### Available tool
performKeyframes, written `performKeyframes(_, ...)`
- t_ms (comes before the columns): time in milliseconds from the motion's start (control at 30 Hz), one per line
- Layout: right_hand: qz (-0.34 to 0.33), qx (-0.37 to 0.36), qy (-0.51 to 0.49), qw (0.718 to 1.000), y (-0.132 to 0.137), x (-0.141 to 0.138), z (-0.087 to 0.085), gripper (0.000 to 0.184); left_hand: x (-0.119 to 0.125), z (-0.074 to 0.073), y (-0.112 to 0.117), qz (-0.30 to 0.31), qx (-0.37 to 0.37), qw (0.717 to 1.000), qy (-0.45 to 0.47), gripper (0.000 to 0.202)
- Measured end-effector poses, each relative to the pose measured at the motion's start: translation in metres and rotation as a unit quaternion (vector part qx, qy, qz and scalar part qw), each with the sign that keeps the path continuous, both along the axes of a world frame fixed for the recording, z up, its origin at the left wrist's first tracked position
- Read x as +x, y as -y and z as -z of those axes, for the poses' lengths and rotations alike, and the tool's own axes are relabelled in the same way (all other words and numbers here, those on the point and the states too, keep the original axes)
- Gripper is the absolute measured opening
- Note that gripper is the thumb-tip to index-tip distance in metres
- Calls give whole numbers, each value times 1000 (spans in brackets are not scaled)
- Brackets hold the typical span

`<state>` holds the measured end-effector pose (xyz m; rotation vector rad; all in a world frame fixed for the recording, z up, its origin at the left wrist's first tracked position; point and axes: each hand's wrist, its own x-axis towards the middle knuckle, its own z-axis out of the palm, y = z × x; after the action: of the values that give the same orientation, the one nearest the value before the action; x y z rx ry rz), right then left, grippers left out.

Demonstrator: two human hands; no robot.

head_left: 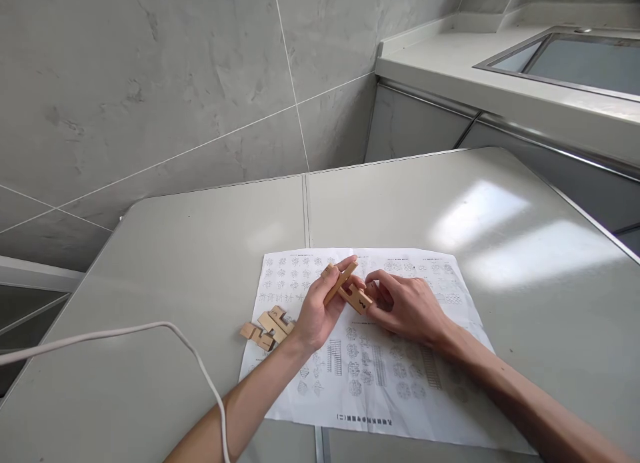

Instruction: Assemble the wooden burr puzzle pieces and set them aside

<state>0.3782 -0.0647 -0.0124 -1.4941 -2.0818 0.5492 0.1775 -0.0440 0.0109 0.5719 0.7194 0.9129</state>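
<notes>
My left hand point(320, 313) is closed around a notched wooden puzzle piece point(340, 281), holding it slanted above the paper. My right hand point(407, 308) pinches a second wooden piece point(358, 298) that meets the first one crosswise. Both hands hover over a white instruction sheet point(380, 376) printed with small diagrams. A small pile of loose wooden puzzle pieces point(267, 328) lies on the table at the sheet's left edge, just left of my left wrist.
The sheet lies on a grey table point(190, 263) with a seam down its middle. A white cable point(150, 330) crosses the table's left part toward me. A tiled wall stands behind; a counter with a sink point(575, 63) is at the upper right.
</notes>
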Motion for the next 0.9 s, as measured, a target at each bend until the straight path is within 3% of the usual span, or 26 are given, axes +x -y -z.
performKeyframes(233, 44, -83, -93, 991, -7, 9, -5, 6, -1, 0, 0, 3, 5, 1000, -8, 44)
performKeyframes(433, 51, -146, -216, 964, -13, 17, -7, 21, -1, 1, 0, -1, 7, 1000, -5, 44)
performKeyframes(500, 63, -206, -276, 937, -16, 20, -10, 29, -1, 1, 0, -2, 7, 1000, -6, 44)
performKeyframes(633, 98, -306, -406, 855, -21, 26, -15, 40, 0, 1, -1, -4, 8, 1000, -8, 44)
performKeyframes(767, 105, -359, -502, 780, -24, 31, -16, 43, 0, 1, -1, -8, 3, 1000, -11, 45)
performKeyframes(900, 94, -382, -554, 733, -25, 34, -11, 42, -1, 1, -1, -10, -5, 1000, -7, 44)
